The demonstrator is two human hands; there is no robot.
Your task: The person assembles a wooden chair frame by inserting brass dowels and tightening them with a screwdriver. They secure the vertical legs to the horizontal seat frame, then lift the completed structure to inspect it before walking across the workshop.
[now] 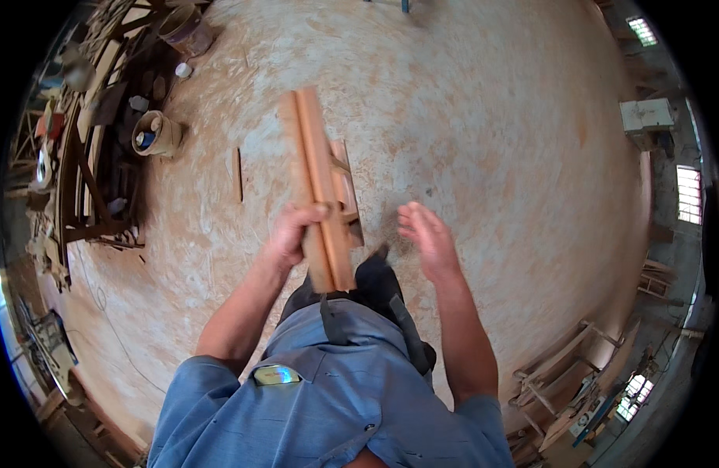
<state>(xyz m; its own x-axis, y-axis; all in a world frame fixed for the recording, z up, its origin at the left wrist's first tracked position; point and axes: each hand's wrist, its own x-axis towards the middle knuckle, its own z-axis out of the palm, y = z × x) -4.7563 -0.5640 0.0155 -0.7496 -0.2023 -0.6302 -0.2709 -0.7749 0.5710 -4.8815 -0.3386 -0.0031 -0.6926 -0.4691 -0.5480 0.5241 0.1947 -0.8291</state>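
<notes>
My left hand (295, 232) grips a long reddish-brown piece of wood (322, 179) with a dark lengthwise groove, its thumb lying over the top face. The piece is held up in front of my body, its far end tipped a little to the left. Whether it is one grooved piece or two strips laid together, I cannot tell. To the right of the wood, my right hand (426, 234) is in the air, slightly blurred, fingers loosely apart and holding nothing. Partly hidden behind the held wood is another wooden assembly (343, 181) with short crosspieces.
A thin wooden stick (237, 175) lies on the dusty floor to the left. Farther left stand a cream bucket (166, 137) with things in it, a larger bucket (186, 33) and a cluttered wooden rack (83, 175). A white box (645, 115) and wooden frames (554, 373) line the right side.
</notes>
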